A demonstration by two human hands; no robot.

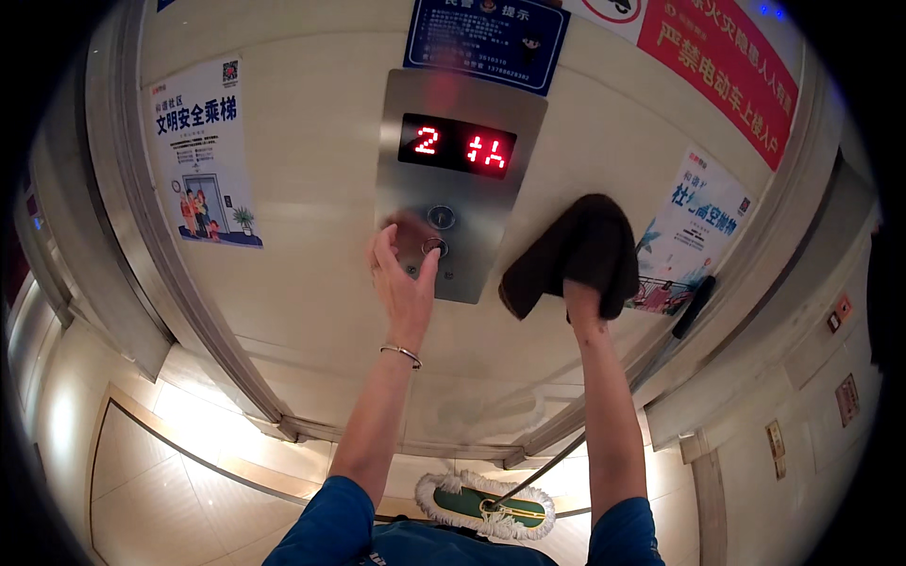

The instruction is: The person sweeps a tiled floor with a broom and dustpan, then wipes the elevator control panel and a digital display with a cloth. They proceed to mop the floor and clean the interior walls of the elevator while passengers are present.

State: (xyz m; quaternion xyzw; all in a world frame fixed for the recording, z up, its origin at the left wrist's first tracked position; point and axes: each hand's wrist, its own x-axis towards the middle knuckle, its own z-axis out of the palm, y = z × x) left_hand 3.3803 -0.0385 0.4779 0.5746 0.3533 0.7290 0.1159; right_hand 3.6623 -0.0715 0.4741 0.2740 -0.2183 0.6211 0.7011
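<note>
A brushed-metal lift call panel (pixel 436 271) is fixed to the cream wall, with red lit characters on its dark display (pixel 457 148) and two round buttons below. My left hand (pixel 406 288) is raised at the panel's lower left, fingers curved and thumb apart, holding nothing. Its thumb tip is over or just in front of the lower button (pixel 435 247); whether they touch I cannot tell. To the panel's right, my right hand (pixel 583 300) holds a dark brown cloth (pixel 578 247) against or close to the wall. The cloth drapes over the fingers and hides them.
A flat mop (pixel 458 505) with a white fringe and green top rests on the tiled floor below, its handle (pixel 696 307) leaning up to the right. Posters (pixel 203 156) and a dark blue notice (pixel 486 42) are on the wall. Metal door frames (pixel 755 274) stand at either side.
</note>
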